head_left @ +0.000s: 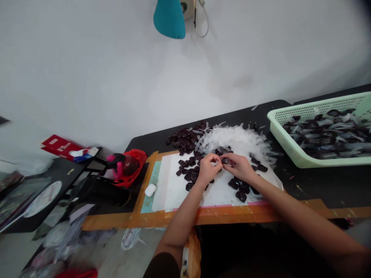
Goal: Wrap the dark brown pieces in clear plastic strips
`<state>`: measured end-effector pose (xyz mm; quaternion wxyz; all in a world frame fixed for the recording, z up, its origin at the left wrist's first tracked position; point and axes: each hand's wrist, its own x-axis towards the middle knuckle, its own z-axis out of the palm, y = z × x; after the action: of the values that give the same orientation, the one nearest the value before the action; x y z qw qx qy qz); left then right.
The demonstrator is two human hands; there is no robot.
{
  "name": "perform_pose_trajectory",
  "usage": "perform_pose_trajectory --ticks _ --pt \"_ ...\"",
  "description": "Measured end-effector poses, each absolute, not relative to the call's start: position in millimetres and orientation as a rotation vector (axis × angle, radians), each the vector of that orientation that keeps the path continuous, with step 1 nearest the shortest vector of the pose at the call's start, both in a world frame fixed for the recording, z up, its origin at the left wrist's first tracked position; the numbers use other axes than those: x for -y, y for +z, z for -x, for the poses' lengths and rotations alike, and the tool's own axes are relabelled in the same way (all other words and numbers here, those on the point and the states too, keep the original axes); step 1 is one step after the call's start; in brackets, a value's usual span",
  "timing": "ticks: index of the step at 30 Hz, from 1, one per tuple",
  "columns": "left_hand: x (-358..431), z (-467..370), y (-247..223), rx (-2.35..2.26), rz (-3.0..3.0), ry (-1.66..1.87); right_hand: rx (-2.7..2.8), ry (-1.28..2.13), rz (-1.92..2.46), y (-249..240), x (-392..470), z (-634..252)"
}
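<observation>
My left hand (pixel 209 168) and my right hand (pixel 238 166) meet over a white sheet (pixel 171 193), fingertips almost touching. Between the right thumb and fingers sits a small dark glossy piece (pixel 225 160). The left fingers are pinched together beside it; what they hold is too small to make out. Loose dark pieces (pixel 189 175) lie left of my hands, and more dark pieces (pixel 241 189) lie under my right wrist. Just beyond my hands is a heap of whitish translucent strips (pixel 234 137), with a pile of dark pieces (pixel 185 139) to its left.
A pale green basket (pixel 285 144) of dark pieces with clear strips stands at the right. Left of the sheet are a small white case (pixel 150 190) and a red basket (pixel 136 175) holding a bottle. Orange tape (pixel 226 214) lines the black table's front edge. A teal lamp (pixel 169 19) hangs above.
</observation>
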<state>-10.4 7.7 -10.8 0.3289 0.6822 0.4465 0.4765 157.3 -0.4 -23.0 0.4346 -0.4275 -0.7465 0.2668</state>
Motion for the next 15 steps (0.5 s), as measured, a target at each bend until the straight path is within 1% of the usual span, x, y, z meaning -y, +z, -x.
perform_pose_trajectory --ticks 3,6,8,10,15 --pt "-11.7 12.7 -15.2 -1.189 -1.566 1.290 1.884 0.448 1.169 -25.8 -0.3 -158.5" --pt "-12.7 12.2 -18.5 -1.183 -1.387 1.215 1.913 0.384 1.202 -27.8 0.4 -158.6" --pt "-12.2 11.2 -19.1 -1.133 -1.407 1.063 1.956 0.369 1.197 -27.7 0.9 -158.8" --pt "-11.7 10.7 -17.8 -1.093 -1.517 0.989 2.007 0.368 1.190 -27.0 0.8 -159.0" --pt "-12.5 12.1 -12.9 -1.188 -1.670 1.106 1.996 0.440 1.235 -26.4 2.6 -154.4"
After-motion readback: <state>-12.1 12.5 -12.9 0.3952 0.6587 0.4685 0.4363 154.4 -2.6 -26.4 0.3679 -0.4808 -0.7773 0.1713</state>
